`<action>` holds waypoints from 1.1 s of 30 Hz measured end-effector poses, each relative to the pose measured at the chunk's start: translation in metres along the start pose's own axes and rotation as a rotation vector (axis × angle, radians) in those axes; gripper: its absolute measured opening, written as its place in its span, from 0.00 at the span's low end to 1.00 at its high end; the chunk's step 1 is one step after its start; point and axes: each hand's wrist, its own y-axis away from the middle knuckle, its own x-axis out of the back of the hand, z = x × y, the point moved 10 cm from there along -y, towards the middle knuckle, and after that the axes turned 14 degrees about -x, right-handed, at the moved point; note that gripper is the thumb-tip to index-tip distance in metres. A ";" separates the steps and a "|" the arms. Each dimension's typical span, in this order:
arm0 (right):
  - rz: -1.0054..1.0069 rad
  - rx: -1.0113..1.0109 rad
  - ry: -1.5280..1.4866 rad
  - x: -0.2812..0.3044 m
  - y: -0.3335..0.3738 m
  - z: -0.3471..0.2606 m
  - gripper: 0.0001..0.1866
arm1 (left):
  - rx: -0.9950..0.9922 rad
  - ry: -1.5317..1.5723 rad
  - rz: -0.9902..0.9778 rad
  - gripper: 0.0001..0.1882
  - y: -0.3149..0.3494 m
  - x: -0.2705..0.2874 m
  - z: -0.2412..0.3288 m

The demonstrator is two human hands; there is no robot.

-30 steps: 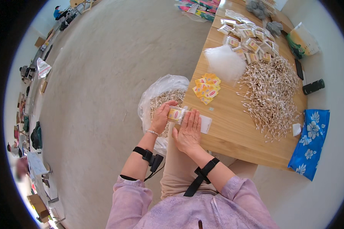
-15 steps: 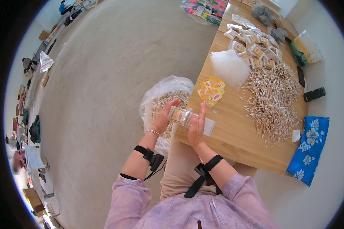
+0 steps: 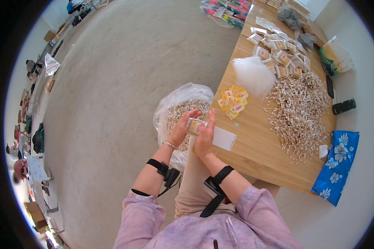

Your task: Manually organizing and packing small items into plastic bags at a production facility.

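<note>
Between my two hands is a clear pack of cotton swabs (image 3: 192, 127) with a yellow label. My left hand (image 3: 179, 132) cups its left side. Over its right end my right hand (image 3: 204, 139) is closed, with the thumb and fingers pressing on the pack. The hands hold it above the table's near left corner and the bag beside it. On the tabletop, close by my right hand, lies a white card (image 3: 224, 138). Yellow printed cards (image 3: 233, 101) are spread just beyond it.
A heap of loose cotton swabs (image 3: 300, 114) covers the table's right part. Behind it are clear bags (image 3: 254, 75) and several filled packs (image 3: 283, 58). An open plastic bag of swabs (image 3: 162, 108) stands left of the table. A blue floral pouch (image 3: 335, 166) lies at the right edge.
My right hand has moved left and closed further over the pack, covering more of it. The white card on the table now shows more fully.
</note>
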 end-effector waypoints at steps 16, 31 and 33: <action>0.945 0.044 0.791 0.289 -0.012 -0.040 0.34 | -0.461 -1.309 0.276 0.24 -0.002 -0.028 0.060; 0.639 0.156 0.900 0.295 0.006 -0.033 0.20 | -0.641 -1.246 -0.452 0.29 0.019 -0.271 -0.038; 0.407 0.201 0.915 0.268 0.003 -0.036 0.20 | -0.644 -1.261 -0.442 0.28 0.021 -0.268 -0.037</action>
